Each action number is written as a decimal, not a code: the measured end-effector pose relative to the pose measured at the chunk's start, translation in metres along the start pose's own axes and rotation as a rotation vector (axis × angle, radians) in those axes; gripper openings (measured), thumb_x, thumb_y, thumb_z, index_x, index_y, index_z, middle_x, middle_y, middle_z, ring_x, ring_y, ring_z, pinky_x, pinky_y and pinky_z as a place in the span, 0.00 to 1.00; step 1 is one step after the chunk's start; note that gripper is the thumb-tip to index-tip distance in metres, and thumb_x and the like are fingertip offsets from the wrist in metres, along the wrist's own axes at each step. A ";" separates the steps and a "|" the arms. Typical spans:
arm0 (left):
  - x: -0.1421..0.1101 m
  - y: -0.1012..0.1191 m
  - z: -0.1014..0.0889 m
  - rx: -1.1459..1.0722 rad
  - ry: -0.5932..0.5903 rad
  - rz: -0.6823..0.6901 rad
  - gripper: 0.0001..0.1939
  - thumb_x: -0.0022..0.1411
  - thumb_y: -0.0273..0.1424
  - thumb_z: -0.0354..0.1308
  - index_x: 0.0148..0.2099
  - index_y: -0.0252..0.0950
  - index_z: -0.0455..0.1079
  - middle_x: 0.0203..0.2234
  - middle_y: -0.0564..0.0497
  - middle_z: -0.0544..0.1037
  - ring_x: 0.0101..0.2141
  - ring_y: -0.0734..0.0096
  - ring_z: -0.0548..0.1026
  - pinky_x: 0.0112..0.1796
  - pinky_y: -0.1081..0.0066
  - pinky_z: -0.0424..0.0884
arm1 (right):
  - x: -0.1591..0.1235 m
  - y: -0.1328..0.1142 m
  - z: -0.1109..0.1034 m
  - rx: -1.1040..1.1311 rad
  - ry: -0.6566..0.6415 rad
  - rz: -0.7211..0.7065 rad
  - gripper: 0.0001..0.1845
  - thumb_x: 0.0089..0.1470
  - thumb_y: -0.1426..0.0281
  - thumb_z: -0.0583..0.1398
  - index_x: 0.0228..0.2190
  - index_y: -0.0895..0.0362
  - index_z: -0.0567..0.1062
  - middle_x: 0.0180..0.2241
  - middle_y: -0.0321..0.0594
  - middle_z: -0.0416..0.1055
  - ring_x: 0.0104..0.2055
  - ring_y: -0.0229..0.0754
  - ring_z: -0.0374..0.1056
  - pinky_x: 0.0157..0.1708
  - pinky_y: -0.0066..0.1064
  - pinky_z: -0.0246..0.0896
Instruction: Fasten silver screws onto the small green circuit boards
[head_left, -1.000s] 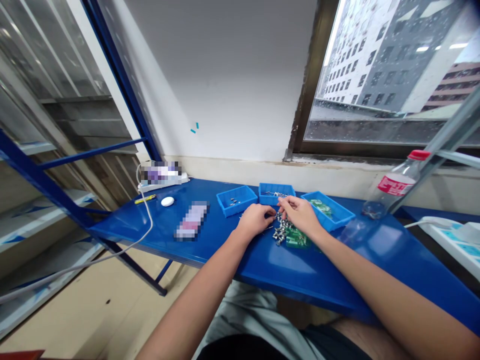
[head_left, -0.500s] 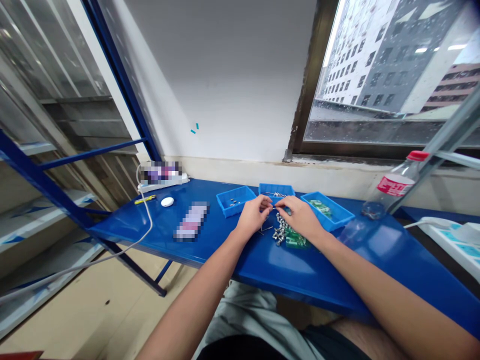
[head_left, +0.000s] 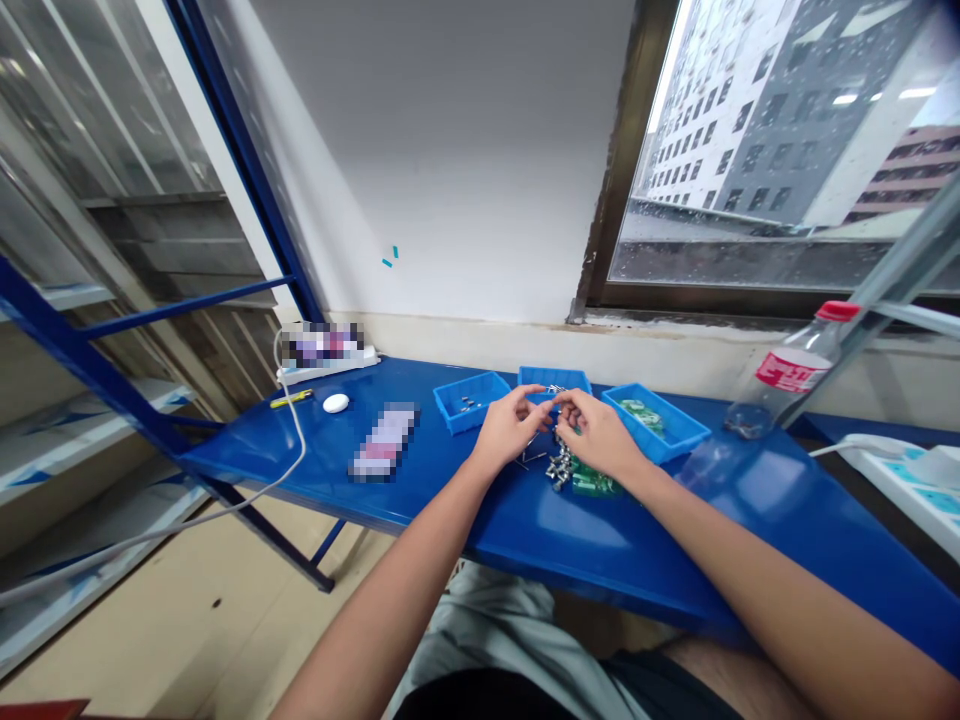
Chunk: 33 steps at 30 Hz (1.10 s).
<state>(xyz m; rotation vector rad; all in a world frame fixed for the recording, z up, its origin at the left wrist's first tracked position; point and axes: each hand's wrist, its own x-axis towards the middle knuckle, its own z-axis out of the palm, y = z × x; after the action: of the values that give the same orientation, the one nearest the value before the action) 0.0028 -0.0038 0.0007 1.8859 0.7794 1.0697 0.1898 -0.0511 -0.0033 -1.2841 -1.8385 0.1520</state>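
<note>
The left hand (head_left: pixel 508 430) and right hand (head_left: pixel 596 428) are raised close together over the middle of the worktop (head_left: pixel 450 500), nearer its far edge than its near one. The fingers of both are bent, with the tips almost meeting; I cannot tell whether either hand grips something small between them. Below the right hand lies a heap of shiny metal parts (head_left: pixel 559 470), with green pieces (head_left: pixel 596 482) piled against its right side. A few thin metal pins (head_left: pixel 534 458) lie loose just left of the heap, partly hidden by the left hand.

Three blue trays line the far edge: the left tray (head_left: pixel 456 424) has a few small metal bits, the middle tray (head_left: pixel 551 372) has thin metal pieces, and the right tray (head_left: pixel 681 450) has green ones. Towards the left end lie a blurred-out oblong (head_left: pixel 382 442), a white oval object (head_left: pixel 336 403) and a yellow object (head_left: pixel 291 399). A clear bottle (head_left: pixel 787 372) with a red cap is by the far edge, right of the trays
</note>
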 end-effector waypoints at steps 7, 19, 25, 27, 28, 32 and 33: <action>0.001 -0.003 0.002 -0.001 -0.049 -0.022 0.16 0.65 0.40 0.64 0.49 0.35 0.78 0.40 0.45 0.86 0.41 0.60 0.85 0.44 0.65 0.80 | 0.001 0.007 0.004 0.027 0.047 0.017 0.06 0.53 0.70 0.61 0.35 0.53 0.78 0.32 0.39 0.76 0.30 0.43 0.68 0.33 0.35 0.64; 0.001 -0.011 0.001 0.091 0.009 0.033 0.11 0.58 0.25 0.65 0.40 0.38 0.65 0.34 0.51 0.85 0.37 0.65 0.84 0.39 0.69 0.78 | -0.001 -0.001 -0.001 0.121 -0.016 0.186 0.10 0.57 0.60 0.62 0.34 0.53 0.80 0.30 0.39 0.78 0.29 0.44 0.69 0.32 0.35 0.65; 0.002 -0.005 0.002 0.018 0.004 0.053 0.14 0.59 0.28 0.67 0.42 0.37 0.65 0.36 0.49 0.85 0.37 0.67 0.83 0.40 0.69 0.77 | 0.000 0.003 -0.002 0.153 -0.001 0.238 0.08 0.57 0.63 0.60 0.30 0.53 0.75 0.27 0.36 0.74 0.27 0.42 0.66 0.30 0.33 0.61; 0.004 -0.005 0.001 -0.042 0.054 0.044 0.15 0.61 0.32 0.68 0.45 0.37 0.66 0.37 0.48 0.84 0.38 0.66 0.83 0.41 0.68 0.76 | 0.000 0.004 -0.003 0.181 -0.001 0.231 0.10 0.60 0.61 0.59 0.31 0.53 0.75 0.29 0.36 0.75 0.28 0.42 0.67 0.30 0.33 0.61; 0.005 -0.006 0.001 -0.089 0.080 0.031 0.17 0.61 0.34 0.68 0.46 0.37 0.66 0.37 0.47 0.84 0.38 0.66 0.83 0.42 0.68 0.76 | 0.000 0.003 -0.003 0.185 -0.007 0.216 0.12 0.61 0.60 0.58 0.32 0.53 0.76 0.30 0.37 0.75 0.29 0.43 0.67 0.31 0.34 0.61; 0.010 -0.010 -0.001 -0.272 0.116 -0.029 0.22 0.60 0.36 0.70 0.49 0.35 0.64 0.36 0.46 0.84 0.37 0.66 0.82 0.44 0.66 0.76 | -0.001 -0.001 -0.001 0.119 -0.084 0.088 0.15 0.64 0.59 0.56 0.36 0.52 0.80 0.33 0.39 0.78 0.31 0.44 0.68 0.33 0.35 0.62; 0.010 -0.010 -0.002 -0.292 0.108 -0.034 0.22 0.60 0.37 0.70 0.49 0.35 0.65 0.36 0.45 0.84 0.37 0.66 0.82 0.44 0.66 0.76 | -0.001 -0.002 0.000 0.101 -0.104 0.062 0.15 0.65 0.59 0.56 0.36 0.52 0.80 0.34 0.40 0.79 0.31 0.44 0.69 0.33 0.36 0.61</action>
<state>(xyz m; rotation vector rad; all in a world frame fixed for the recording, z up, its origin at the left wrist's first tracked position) 0.0049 0.0100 -0.0036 1.5749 0.6721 1.2017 0.1889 -0.0526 -0.0027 -1.2840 -1.8548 0.3472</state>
